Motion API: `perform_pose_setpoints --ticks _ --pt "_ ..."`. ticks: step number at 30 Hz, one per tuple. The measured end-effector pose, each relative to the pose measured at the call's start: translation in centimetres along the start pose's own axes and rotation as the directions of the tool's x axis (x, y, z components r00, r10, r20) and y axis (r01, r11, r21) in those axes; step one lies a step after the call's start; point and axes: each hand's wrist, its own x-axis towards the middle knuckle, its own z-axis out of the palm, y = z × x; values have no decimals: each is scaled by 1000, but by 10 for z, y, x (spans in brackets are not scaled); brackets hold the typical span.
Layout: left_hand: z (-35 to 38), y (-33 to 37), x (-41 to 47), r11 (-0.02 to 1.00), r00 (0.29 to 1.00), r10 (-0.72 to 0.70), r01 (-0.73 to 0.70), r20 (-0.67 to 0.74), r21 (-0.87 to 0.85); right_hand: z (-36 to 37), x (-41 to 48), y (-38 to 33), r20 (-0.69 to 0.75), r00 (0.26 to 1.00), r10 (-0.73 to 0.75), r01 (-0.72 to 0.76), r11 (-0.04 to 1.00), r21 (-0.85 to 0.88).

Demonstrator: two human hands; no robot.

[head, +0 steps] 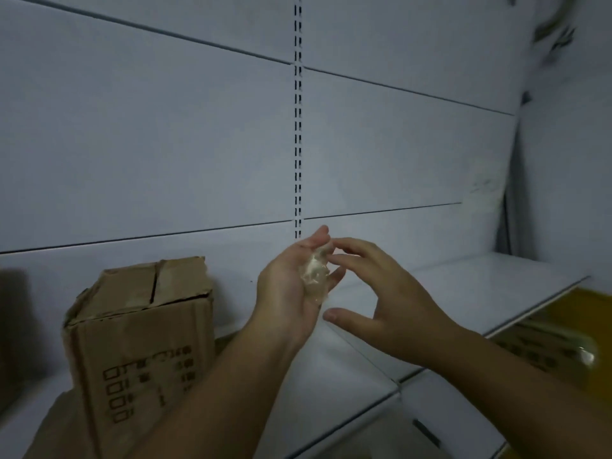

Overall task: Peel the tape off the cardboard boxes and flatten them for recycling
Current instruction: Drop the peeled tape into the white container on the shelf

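A crumpled wad of clear tape (pixel 315 273) lies in the palm of my left hand (pixel 291 289), which is turned palm up above the shelf. My right hand (pixel 381 293) hovers just right of it with fingers spread, fingertips touching or nearly touching the wad. A worn brown cardboard box (pixel 139 329) stands upright on the shelf to the left of my hands, its top flaps closed and dented, with dark printed marks on its front face.
A white metal shelf (pixel 463 293) runs under my hands, backed by white panels and a slotted upright (pixel 298 127). Flat brown cardboard (pixel 66 422) lies at the lower left. More cardboard and something yellow (pixel 563 326) sit below at the right.
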Motion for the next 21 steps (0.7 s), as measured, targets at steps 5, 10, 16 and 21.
perform_pose_setpoints --ticks 5,10,16,21 --pt "17 -35 -7 969 967 -226 235 119 -69 -18 -36 3 -129 992 15 -15 1000 -2" --pt "39 -87 -12 888 876 -437 456 204 -52 -43 -73 11 -186 954 235 -248 967 -52" --pt "45 -140 -35 691 612 -609 722 504 -42 -73 -130 17 -128 912 390 -406 904 -136" --pt "32 -197 -62 655 507 -695 739 510 158 -88 -180 32 -9 683 731 -724 678 126"
